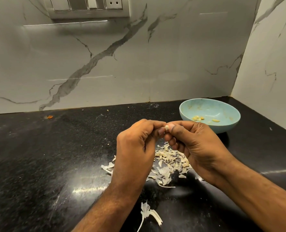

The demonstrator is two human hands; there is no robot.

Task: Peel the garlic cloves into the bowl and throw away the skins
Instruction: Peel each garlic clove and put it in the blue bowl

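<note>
A small pale garlic clove (167,127) is pinched between the fingertips of both hands, held above the counter. My left hand (135,148) grips it from the left and my right hand (194,144) from the right, thumbs nearly touching. Most of the clove is hidden by the fingers. A light blue bowl (229,126) stands just behind my right hand, with a few peeled cloves (198,118) in its bottom. A pile of papery garlic skins (167,164) lies on the counter under and between my hands.
The black speckled counter (46,156) runs to a marble wall behind and on the right. A loose strip of skin (147,213) lies near the front edge. A switch plate (88,7) is on the wall.
</note>
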